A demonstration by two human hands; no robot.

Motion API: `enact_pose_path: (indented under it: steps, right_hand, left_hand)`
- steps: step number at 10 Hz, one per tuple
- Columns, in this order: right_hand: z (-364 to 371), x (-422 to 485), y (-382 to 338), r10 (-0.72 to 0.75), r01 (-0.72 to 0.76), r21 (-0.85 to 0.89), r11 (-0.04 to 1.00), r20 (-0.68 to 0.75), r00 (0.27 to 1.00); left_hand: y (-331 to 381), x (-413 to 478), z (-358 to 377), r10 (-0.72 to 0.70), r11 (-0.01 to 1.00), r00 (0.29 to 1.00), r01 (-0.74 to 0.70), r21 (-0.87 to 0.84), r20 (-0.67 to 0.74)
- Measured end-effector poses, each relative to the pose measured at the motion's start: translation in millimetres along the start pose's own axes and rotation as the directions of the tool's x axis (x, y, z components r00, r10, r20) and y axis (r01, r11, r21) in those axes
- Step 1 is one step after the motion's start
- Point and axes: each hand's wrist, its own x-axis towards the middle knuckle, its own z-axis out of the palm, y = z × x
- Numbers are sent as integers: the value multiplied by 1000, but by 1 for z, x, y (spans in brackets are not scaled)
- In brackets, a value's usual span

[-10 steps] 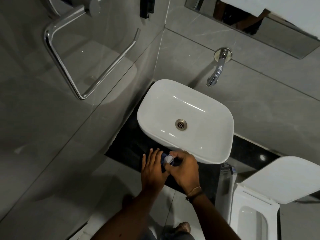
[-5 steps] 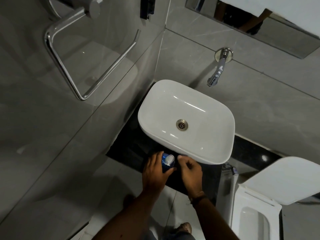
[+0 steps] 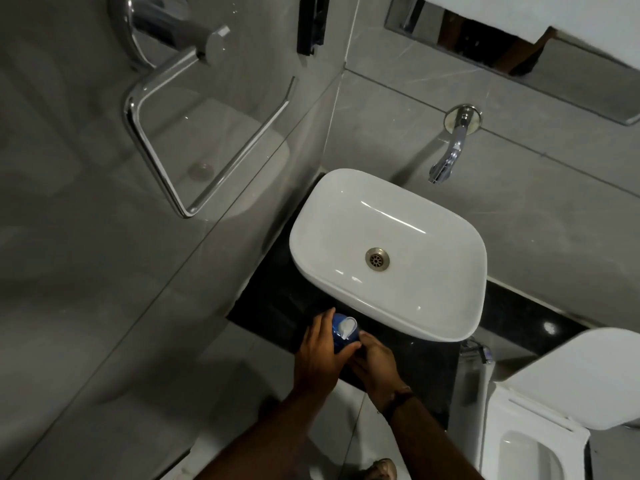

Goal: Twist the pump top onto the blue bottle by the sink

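Observation:
The blue bottle [image 3: 337, 336] stands on the black counter [image 3: 277, 306] just in front of the white sink basin [image 3: 433, 282]. Its white pump top [image 3: 347, 326] sits on the neck. My left hand [image 3: 320, 355] wraps the bottle's left side, thumb across its front. My right hand [image 3: 375, 363] rests low beside the bottle on the right, fingers curled near its body and off the pump top. Both hands hide most of the bottle's body.
A chrome wall tap [image 3: 450, 150] juts over the basin. A chrome towel holder [image 3: 194, 109] hangs on the left wall. A white toilet with raised lid [image 3: 571, 379] stands at right. A mirror edge [image 3: 519, 46] runs along the top.
My right hand has come off the pump top and dropped down beside the bottle. The pump top is now uncovered. My left hand has kept its hold on the bottle.

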Motion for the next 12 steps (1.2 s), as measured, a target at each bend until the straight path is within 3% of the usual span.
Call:
enact_pose_path:
  steps: [5,10,11,12]
  right_hand:
    - [140,7,-15,42,-41,-12,999,123,992]
    - [157,11,-11,44,-45,4,999,119,992]
    - [156,2,-14,6,-1,-41,999,120,993]
    - [142,-11,-12,-57,70,-128,989,101,993]
  left_hand:
    - [-57,50,-96,-143,988,980,134,-72,-136]
    - [-72,59,-105,-170,983,981,163,-84,-89]
    - [-69,54,-108,-178,984,977,174,-38,-117]
    - [-53,38,-119,-145,988,959,154,18,-242]
